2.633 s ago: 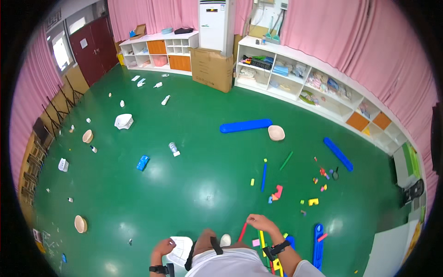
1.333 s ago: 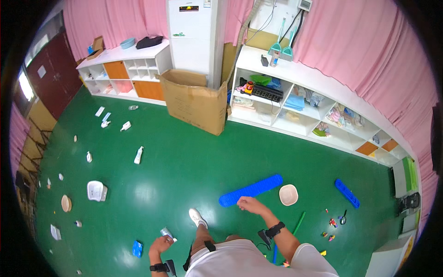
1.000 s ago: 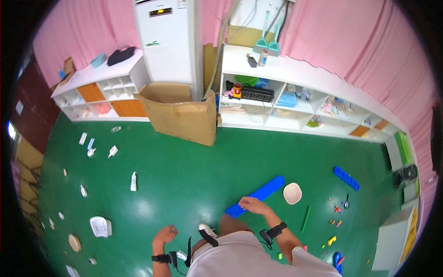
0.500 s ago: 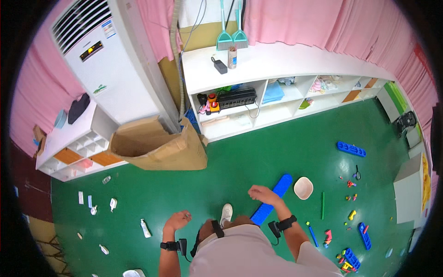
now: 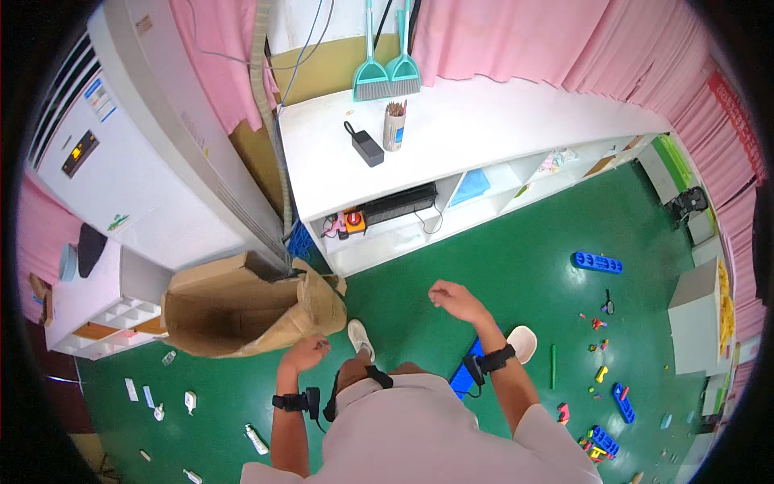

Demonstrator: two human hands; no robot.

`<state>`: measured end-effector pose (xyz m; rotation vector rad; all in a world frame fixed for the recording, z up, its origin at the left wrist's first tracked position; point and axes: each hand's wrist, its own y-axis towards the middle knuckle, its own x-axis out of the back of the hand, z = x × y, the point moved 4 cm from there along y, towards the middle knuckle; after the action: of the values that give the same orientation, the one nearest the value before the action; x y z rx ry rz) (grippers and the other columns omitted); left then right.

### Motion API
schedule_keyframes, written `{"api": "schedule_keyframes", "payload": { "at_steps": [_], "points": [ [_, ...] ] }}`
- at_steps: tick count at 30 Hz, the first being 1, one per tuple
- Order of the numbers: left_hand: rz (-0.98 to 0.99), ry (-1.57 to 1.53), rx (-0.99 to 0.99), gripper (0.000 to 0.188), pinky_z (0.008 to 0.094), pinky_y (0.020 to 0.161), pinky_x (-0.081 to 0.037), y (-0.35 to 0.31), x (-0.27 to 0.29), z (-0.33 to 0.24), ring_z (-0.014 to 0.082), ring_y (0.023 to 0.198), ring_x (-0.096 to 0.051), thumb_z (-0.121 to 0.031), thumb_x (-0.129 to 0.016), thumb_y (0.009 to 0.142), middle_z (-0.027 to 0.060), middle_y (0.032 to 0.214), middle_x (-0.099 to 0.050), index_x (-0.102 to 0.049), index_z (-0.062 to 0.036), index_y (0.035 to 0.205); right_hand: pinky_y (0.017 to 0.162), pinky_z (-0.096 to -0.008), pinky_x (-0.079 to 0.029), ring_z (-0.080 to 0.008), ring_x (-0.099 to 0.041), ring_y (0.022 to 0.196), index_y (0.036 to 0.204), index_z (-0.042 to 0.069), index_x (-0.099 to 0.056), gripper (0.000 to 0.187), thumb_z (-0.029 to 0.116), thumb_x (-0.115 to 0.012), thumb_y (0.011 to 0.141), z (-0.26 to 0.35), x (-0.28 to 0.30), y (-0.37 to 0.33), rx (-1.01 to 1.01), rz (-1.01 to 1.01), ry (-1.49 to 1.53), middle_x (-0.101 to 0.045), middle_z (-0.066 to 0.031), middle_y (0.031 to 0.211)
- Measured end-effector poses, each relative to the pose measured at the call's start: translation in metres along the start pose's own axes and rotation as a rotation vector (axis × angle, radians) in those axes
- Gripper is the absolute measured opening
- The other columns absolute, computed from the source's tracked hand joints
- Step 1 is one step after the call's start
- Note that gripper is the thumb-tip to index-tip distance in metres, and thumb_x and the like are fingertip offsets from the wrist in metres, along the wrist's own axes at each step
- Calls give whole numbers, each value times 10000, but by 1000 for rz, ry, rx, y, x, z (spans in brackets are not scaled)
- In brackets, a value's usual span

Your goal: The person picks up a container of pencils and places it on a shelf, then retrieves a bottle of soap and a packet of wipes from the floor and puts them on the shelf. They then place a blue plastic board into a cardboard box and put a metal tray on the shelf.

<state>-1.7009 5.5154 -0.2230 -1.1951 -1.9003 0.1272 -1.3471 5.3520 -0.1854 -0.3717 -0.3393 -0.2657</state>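
Observation:
My left hand (image 5: 306, 353), its fingers curled in and nothing visible in them, is beside the near right corner of a large open cardboard box (image 5: 330, 315). I cannot tell whether it touches the box. Ahead and to the right, my right hand (image 5: 457, 300) is held over the green floor with loosely closed fingers and nothing showing in it. Both wrists wear black straps with small devices. Under my right forearm lies a long blue plastic piece (image 5: 463, 379), partly hidden, with a pale round basin (image 5: 524, 345) beside it.
A white shelf unit (image 5: 363, 194) stands ahead, bearing a black device (image 5: 364, 148) and a pencil holder (image 5: 394, 131). A tall white air conditioner (image 5: 153, 185) is behind the box. White bottles (image 5: 256, 439) lie at left; toys, including a blue tray (image 5: 597, 262), are scattered at right.
I have stepped forward, so the box and shelf unit are nearer. My left hand has come up to the box's corner, and the basin is now beside my right forearm.

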Motion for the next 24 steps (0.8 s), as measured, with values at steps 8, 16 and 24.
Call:
{"api": "schedule_keyframes", "payload": {
  "at_steps": [8,16,24],
  "points": [
    [147,-81,-140,309,347,796,-490,137,74,-72,265,903,-634,-259,-584,877,158,972,-660,-615,-21,1071,658,-320,-475,-204,-587,710,1004,2,-570,184,126,-585,869,52,74,128,141,-272,31,-608,-124,815],
    [165,-223,-73,268,314,783,-484,249,85,-101,190,882,-611,-202,-591,888,112,951,-657,-606,-7,1070,753,-350,-494,-264,-580,870,1198,28,-478,373,66,-591,845,84,160,247,354,-391,-103,-555,-169,1046],
    [-23,-235,1,247,332,749,-493,297,111,-173,212,816,-627,-251,-575,897,119,888,-659,-600,-34,1013,905,-407,-464,-309,-541,1093,1347,48,-328,717,177,-727,766,136,216,375,474,-283,-131,-504,-199,1207]
  ]
}}
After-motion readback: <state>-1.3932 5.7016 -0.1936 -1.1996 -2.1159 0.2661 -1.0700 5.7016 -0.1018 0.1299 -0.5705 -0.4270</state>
